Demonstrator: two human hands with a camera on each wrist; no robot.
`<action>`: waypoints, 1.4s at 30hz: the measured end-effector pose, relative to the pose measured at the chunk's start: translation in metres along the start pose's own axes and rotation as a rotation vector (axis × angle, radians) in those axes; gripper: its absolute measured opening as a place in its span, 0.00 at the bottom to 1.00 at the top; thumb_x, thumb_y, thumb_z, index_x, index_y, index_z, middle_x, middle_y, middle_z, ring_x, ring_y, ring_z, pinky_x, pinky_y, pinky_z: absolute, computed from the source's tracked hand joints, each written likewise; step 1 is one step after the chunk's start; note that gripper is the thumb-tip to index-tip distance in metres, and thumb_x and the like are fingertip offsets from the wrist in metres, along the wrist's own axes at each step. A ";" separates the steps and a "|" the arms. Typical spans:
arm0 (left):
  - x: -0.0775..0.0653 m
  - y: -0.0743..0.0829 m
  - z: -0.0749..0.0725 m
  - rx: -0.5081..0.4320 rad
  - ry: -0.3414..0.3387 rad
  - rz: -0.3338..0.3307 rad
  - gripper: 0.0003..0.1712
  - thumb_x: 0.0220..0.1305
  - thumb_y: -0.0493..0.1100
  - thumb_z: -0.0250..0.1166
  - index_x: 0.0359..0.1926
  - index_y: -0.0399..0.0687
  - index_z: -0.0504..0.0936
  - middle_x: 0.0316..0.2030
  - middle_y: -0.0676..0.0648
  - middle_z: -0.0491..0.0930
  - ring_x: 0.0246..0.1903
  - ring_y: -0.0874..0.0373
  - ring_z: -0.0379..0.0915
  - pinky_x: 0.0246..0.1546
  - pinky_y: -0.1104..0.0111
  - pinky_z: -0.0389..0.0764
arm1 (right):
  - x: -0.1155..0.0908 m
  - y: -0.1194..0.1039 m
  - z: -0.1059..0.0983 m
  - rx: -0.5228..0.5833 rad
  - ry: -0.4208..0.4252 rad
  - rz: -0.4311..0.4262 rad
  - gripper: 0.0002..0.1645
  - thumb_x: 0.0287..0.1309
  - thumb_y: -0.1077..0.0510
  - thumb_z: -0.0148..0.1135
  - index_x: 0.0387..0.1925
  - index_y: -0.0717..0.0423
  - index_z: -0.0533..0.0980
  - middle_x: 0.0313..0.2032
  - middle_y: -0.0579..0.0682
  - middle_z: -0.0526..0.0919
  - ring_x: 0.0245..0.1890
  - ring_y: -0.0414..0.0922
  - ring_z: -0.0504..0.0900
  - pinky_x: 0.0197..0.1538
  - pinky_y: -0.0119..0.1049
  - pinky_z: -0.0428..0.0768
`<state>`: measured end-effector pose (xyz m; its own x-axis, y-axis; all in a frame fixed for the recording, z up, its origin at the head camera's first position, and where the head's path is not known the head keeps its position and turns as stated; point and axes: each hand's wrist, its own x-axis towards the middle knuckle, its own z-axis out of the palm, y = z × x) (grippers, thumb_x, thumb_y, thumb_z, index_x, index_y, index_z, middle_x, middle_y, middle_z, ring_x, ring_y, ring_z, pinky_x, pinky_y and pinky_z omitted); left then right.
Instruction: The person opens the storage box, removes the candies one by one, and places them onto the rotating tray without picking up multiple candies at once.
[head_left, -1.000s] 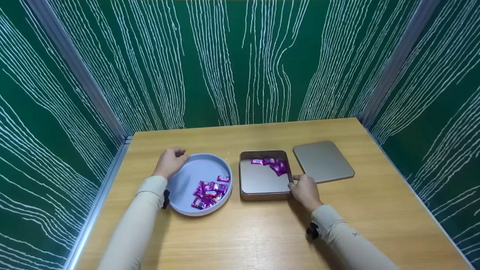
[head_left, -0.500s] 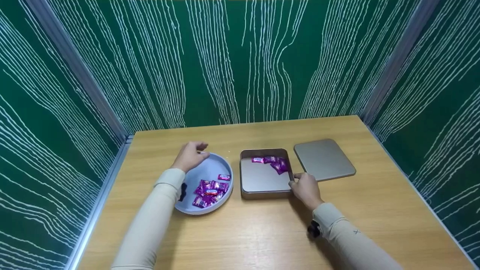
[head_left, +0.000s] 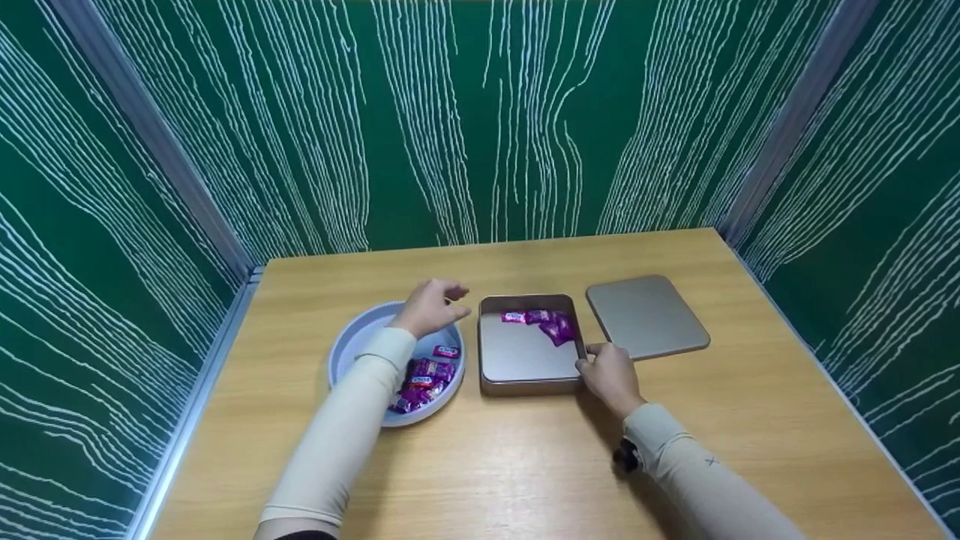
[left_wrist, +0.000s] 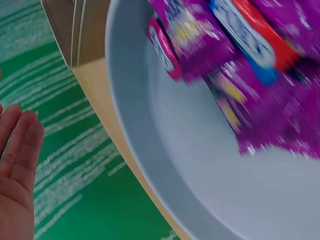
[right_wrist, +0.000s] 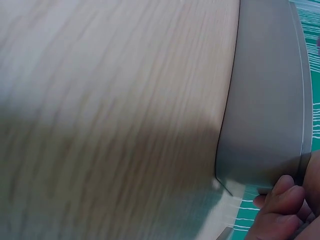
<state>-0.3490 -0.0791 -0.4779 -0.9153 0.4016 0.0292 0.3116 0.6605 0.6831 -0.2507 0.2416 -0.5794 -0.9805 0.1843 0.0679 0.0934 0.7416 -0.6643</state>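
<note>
My left hand [head_left: 433, 307] is above the far right part of a round pale blue tray [head_left: 341, 341]. Its fingers look fairly straight in the left wrist view, and I see nothing held there. Purple wrapped candies [head_left: 431, 371] lie heaped in the tray, with a red and blue wrapper [left_wrist: 255, 37] among them. To the right stands a square metal tin [head_left: 529, 360], lidless, with several purple candies [head_left: 555, 328] in its far right corner. My right hand [head_left: 611, 379] pinches the tin's right wall [right_wrist: 267, 100] near the front, thumb and curled fingers on either side.
A flat square metal lid [head_left: 649, 316] lies on the wooden table [head_left: 480, 472], just right of the tin. Green panels [head_left: 420, 127] with white streaks enclose the table at the back and both sides.
My left hand has moved right, from the tray's far left rim across to its far right side. My right hand keeps its grip on the tin, and the candies look unmoved.
</note>
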 end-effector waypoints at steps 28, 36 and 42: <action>0.036 0.033 0.075 0.221 -0.207 0.133 0.25 0.68 0.41 0.74 0.64 0.40 0.86 0.62 0.40 0.87 0.64 0.43 0.83 0.68 0.54 0.82 | 0.000 0.001 0.003 0.026 0.009 -0.013 0.20 0.60 0.65 0.66 0.51 0.73 0.86 0.39 0.67 0.91 0.26 0.50 0.78 0.30 0.42 0.78; 0.043 0.028 0.083 0.325 -0.227 0.188 0.28 0.63 0.39 0.74 0.65 0.41 0.86 0.63 0.43 0.87 0.66 0.47 0.82 0.71 0.56 0.79 | 0.000 0.002 0.004 0.009 0.049 -0.030 0.19 0.58 0.66 0.66 0.49 0.74 0.87 0.43 0.69 0.91 0.29 0.53 0.81 0.35 0.49 0.83; 0.047 0.025 0.085 0.370 -0.251 0.186 0.30 0.61 0.36 0.72 0.66 0.42 0.85 0.64 0.44 0.86 0.66 0.48 0.82 0.71 0.57 0.80 | -0.001 0.001 0.003 0.028 0.027 -0.001 0.19 0.59 0.66 0.66 0.51 0.74 0.86 0.33 0.64 0.90 0.20 0.45 0.71 0.24 0.36 0.69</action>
<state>-0.3622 0.0106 -0.5218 -0.7598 0.6450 -0.0817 0.5757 0.7259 0.3762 -0.2499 0.2398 -0.5826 -0.9757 0.2008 0.0880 0.0870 0.7232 -0.6851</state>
